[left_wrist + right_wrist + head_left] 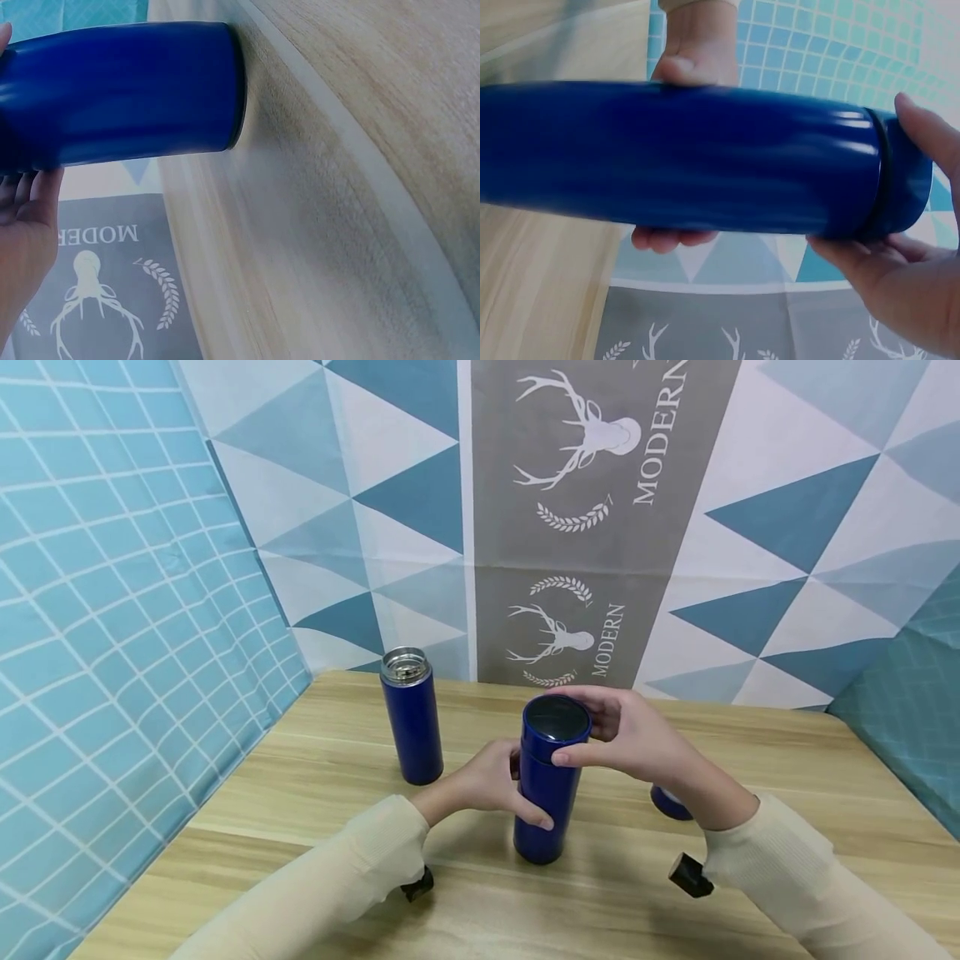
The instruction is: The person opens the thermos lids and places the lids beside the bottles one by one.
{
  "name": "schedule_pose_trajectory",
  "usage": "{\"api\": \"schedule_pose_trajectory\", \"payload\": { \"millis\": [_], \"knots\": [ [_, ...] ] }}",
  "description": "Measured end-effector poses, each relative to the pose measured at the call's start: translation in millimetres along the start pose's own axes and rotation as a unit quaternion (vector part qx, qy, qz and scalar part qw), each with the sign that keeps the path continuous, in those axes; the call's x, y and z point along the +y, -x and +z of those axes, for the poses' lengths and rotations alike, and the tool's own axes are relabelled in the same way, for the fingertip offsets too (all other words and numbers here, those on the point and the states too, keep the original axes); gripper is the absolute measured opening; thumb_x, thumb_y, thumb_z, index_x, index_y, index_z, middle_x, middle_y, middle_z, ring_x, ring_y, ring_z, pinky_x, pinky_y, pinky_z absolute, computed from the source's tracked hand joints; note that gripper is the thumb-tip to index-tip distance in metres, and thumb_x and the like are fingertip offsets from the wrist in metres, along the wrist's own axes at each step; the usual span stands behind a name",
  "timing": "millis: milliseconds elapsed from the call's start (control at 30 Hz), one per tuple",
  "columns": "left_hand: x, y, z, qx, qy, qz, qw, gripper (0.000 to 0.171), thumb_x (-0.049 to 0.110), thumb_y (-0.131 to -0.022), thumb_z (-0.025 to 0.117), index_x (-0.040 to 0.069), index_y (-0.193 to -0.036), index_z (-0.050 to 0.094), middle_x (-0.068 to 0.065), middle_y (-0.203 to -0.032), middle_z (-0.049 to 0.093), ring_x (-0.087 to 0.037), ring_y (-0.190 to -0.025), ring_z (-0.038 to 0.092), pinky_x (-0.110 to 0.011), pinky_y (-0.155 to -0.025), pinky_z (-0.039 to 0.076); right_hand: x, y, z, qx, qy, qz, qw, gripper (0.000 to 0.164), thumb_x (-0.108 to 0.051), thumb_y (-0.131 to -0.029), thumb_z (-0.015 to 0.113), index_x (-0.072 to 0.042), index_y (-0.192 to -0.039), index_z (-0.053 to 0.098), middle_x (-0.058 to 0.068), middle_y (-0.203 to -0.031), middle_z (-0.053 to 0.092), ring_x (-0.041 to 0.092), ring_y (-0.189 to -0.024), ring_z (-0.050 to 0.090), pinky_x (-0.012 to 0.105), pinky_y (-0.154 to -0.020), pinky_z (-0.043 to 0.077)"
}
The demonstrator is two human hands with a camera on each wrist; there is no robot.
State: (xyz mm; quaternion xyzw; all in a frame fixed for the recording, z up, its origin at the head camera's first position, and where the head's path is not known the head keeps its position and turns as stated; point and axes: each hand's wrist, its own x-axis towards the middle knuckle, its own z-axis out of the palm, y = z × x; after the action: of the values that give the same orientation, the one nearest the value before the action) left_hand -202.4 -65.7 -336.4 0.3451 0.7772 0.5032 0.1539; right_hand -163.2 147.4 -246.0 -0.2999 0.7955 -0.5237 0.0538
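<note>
A dark blue vacuum flask (564, 785) stands upright at the middle of the table, and its lid (557, 718) has a glossy black top. My left hand (491, 777) grips the flask's body, thumb on the near side and fingers wrapped behind. Higher up, my right hand (630, 735) holds the lid between thumb and fingers. In the right wrist view a dark seam runs between lid (911, 180) and body (727, 157). The flask's base (236, 86) is right at the tabletop in the left wrist view.
A second blue flask (415, 727), lidless with a bare steel mouth, stands back left. Partly hidden behind my right wrist, a round blue piece (670, 803) lies on the wooden table (315, 768). Patterned cloth (405, 510) hangs behind, with blue gridded cloth (135, 635) at left.
</note>
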Motion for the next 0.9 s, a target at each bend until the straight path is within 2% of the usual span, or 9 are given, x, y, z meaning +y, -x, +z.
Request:
{"api": "schedule_pose_trajectory", "payload": {
  "millis": [167,400,600,767,900],
  "knots": [
    [-0.8,0.9,-0.5,0.0,-0.001,-0.001,1.0,0.072,0.008,-0.064,0.087,0.009,-0.127,0.054,-0.009,-0.121,0.067,-0.01,-0.104,0.066,-0.021,-0.093,0.053,6,-4,-6,-0.038,-0.013,-0.034,0.999,0.064,-0.009,-0.08,0.077,-0.002,-0.137,0.048,0.024,-0.131,0.058,0.032,-0.114,0.063,0.028,-0.091,0.056],
    [0.9,0.5,-1.4,-0.003,-0.003,0.005,1.0,0.071,0.008,-0.064,0.087,0.007,-0.126,0.055,-0.011,-0.121,0.067,-0.009,-0.102,0.067,-0.019,-0.091,0.053,13,-12,-15,-0.093,-0.037,-0.081,0.992,0.065,-0.003,-0.08,0.075,0.008,-0.137,0.044,0.035,-0.13,0.052,0.029,-0.113,0.064,0.03,-0.092,0.056],
    [0.7,0.3,-0.8,0.001,-0.004,0.004,1.0,0.07,0.009,-0.063,0.088,0.007,-0.126,0.056,-0.01,-0.119,0.068,-0.008,-0.1,0.066,-0.02,-0.09,0.054,18,-16,-19,-0.109,-0.037,-0.086,0.99,0.064,-0.004,-0.081,0.074,0.007,-0.137,0.044,0.029,-0.13,0.057,0.028,-0.114,0.064,0.031,-0.093,0.055],
    [-1.2,-0.4,-0.3,0.004,0.0,0.004,1.0,0.069,0.009,-0.063,0.088,0.007,-0.124,0.057,-0.01,-0.118,0.068,-0.007,-0.098,0.067,-0.02,-0.089,0.054,22,-19,-23,-0.133,-0.048,-0.076,0.987,0.065,-0.007,-0.082,0.074,0.006,-0.138,0.043,0.029,-0.132,0.055,0.03,-0.116,0.063,0.035,-0.096,0.054],
    [-0.9,0.4,-1.0,0.0,-0.001,0.002,1.0,0.069,0.009,-0.063,0.087,0.008,-0.125,0.057,-0.009,-0.119,0.068,-0.007,-0.1,0.066,-0.02,-0.091,0.054,25,-23,-26,-0.163,-0.072,-0.085,0.98,0.066,-0.005,-0.083,0.073,0.009,-0.138,0.04,0.02,-0.132,0.059,0.023,-0.116,0.064,0.032,-0.096,0.054]
  ]
}}
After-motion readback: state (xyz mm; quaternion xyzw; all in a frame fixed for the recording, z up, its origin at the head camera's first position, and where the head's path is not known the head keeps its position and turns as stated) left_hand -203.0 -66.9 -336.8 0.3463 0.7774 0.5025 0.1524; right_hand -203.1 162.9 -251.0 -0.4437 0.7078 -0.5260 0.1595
